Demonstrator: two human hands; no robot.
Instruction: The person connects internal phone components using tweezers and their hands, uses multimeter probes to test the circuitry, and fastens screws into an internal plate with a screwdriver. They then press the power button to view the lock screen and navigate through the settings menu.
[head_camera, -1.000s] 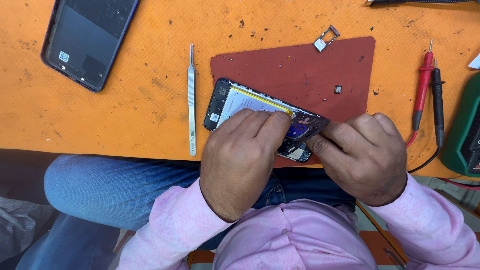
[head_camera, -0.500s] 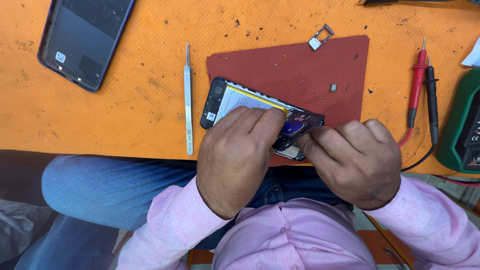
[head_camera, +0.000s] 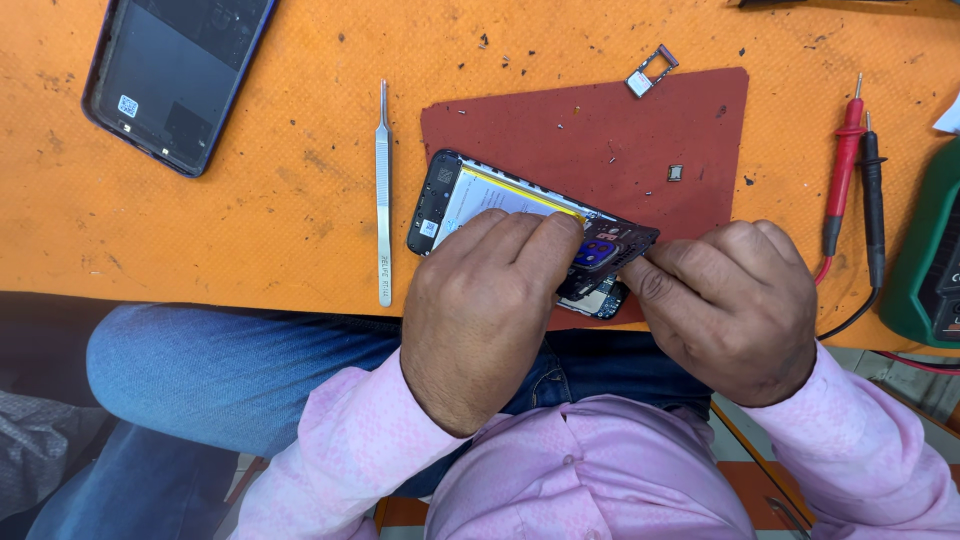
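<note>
Head view, looking down at an orange table (head_camera: 250, 230) with a dark red mat (head_camera: 640, 130) on it. An opened phone (head_camera: 470, 195), its back removed and insides showing, lies tilted on the mat's near edge. Left hand (head_camera: 485, 310) rests on the phone, fingers pressing down on its middle. Right hand (head_camera: 730, 305) sits close beside it, fingertips pinching a dark inner cover piece (head_camera: 610, 245) at the phone's right end. Metal tweezers (head_camera: 383, 190) lie just left of the mat. A phone back cover (head_camera: 175, 75) sits far left. A small card tray (head_camera: 650, 70) lies at the mat's top edge. Red and black probes (head_camera: 855, 170) lie right.
</note>
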